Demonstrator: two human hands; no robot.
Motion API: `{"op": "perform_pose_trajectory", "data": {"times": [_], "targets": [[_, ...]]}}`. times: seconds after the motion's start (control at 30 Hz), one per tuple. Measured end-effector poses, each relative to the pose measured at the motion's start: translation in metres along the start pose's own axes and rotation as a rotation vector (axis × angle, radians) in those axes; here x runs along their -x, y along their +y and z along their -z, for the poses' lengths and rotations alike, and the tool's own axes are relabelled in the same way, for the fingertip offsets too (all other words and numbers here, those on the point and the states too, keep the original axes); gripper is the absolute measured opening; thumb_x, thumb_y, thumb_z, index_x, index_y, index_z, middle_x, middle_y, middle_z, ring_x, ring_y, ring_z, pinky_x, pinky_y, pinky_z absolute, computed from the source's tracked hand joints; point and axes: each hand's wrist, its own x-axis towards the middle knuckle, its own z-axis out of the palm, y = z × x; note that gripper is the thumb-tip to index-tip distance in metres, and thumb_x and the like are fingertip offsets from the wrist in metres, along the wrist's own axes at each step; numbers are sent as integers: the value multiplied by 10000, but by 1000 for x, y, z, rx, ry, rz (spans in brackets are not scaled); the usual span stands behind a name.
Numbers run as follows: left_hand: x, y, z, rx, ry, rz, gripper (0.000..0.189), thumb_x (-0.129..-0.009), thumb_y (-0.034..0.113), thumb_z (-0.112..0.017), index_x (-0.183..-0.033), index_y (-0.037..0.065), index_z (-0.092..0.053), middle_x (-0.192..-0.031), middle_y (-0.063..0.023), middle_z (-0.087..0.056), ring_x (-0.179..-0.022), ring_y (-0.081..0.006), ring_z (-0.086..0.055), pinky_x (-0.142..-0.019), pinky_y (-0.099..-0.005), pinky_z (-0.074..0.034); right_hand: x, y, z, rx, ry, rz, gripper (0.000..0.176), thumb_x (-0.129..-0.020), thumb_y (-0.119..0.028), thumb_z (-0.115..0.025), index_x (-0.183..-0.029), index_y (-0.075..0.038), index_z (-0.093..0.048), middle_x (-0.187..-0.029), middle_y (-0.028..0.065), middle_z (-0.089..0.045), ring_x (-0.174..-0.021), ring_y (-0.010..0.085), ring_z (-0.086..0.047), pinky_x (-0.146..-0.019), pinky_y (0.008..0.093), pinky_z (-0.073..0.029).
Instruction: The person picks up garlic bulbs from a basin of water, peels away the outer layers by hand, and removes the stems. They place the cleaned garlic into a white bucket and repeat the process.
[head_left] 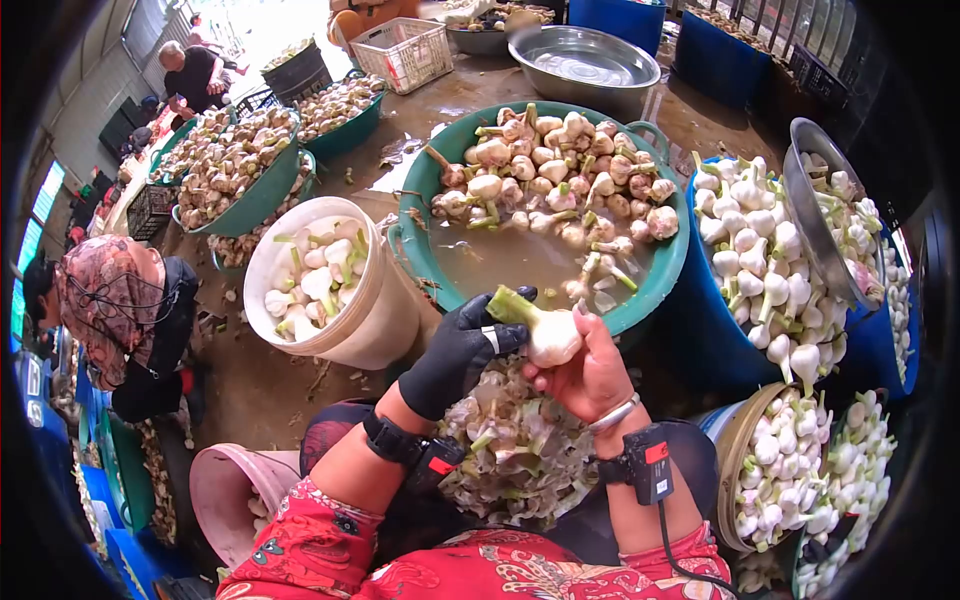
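Note:
Between my two hands is a garlic bulb (553,338), pale and mostly peeled, with a thick green stem pointing up and left. My left hand (462,350), in a black glove with a light ring, is closed around the stem end. My right hand (592,372), bare with a bangle at the wrist, pinches the bulb from the right with thumb and fingers. Just beyond, a green tub (420,245) holds murky water and many unpeeled garlic bulbs (555,165). Below my hands lies a heap of garlic skins and stem scraps (520,450).
At left stands a white bucket (400,290) of peeled garlic, with a pink bucket (240,500) nearer me. Blue tubs (715,320) of white garlic and a tipped metal basin (815,210) are at right. A person (115,310) bends over at far left.

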Motion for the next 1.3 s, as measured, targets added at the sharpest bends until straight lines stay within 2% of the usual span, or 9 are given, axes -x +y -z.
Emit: {"op": "perform_pose_trajectory", "data": {"times": [0.23,0.37,0.7,0.87,0.97,1.03,1.1,1.23,1.3], "targets": [[-2,-4,9,-99,-14,28,298,-812,13,-620,-1109,0,-604,-957,-32,-644,-836,-113,-588,-776,-282,-474,7,4,-13,208,74,311,550,-815,-68,-656,-1271,-123,-352,-1005,92,-587,-654,172,-621,-521,275,-519],[-1,-4,12,-645,-4,-199,186,-810,13,-620,-994,23,-646,-881,-33,-649,-777,-130,-592,-720,-302,-481,11,-4,-5,-38,33,61,358,-857,-294,-606,-1118,-67,-516,-838,90,-629,-596,153,-605,-462,248,-458],[0,3,10,-1041,-84,-568,205,-819,11,-639,-1021,46,-649,-897,-27,-642,-804,-125,-580,-732,-287,-477,19,-2,-9,-192,-200,-12,641,-829,-578,-508,-1153,-25,-511,-833,217,-610,-555,247,-593,-478,289,-489],[-1,1,15,-488,-27,-220,351,-855,82,-631,-1191,18,-552,-845,10,-594,-751,-75,-547,-678,-244,-463,15,-6,-8,-180,-167,160,578,-802,-520,-609,-1144,-60,-527,-934,143,-606,-770,251,-610,-624,313,-524],[3,7,15,-305,5,-91,469,-862,93,-639,-1294,15,-475,-914,-8,-590,-781,-69,-549,-695,-220,-462,8,-1,-4,-11,26,246,634,-807,-569,-586,-1132,-29,-517,-856,149,-610,-620,213,-611,-542,305,-506],[9,10,5,101,-103,-9,460,-864,88,-629,-1296,35,-481,-981,-28,-591,-832,-88,-564,-725,-241,-479,9,0,-14,34,40,250,513,-785,-393,-670,-1118,-32,-520,-838,109,-616,-628,197,-612,-550,286,-506],[13,13,0,93,-149,-9,402,-871,85,-619,-1257,34,-519,-1062,-59,-602,-910,-117,-584,-785,-276,-499,5,5,-22,691,101,444,439,-766,-236,-678,-1120,-34,-514,-800,72,-609,-630,183,-614,-552,279,-508],[12,11,7,188,-116,22,298,-875,95,-620,-1162,26,-584,-1139,-68,-613,-996,-161,-594,-866,-306,-494,8,0,-30,309,69,299,461,-774,17,-652,-1194,-54,-476,-1033,68,-594,-865,151,-603,-688,284,-534],[13,15,7,66,-108,-1,297,-875,99,-620,-1160,23,-582,-1136,-67,-617,-990,-163,-596,-861,-305,-495,6,-3,-19,283,-15,277,416,-835,-39,-625,-1221,-47,-468,-1088,83,-586,-886,160,-604,-744,302,-528]]}}
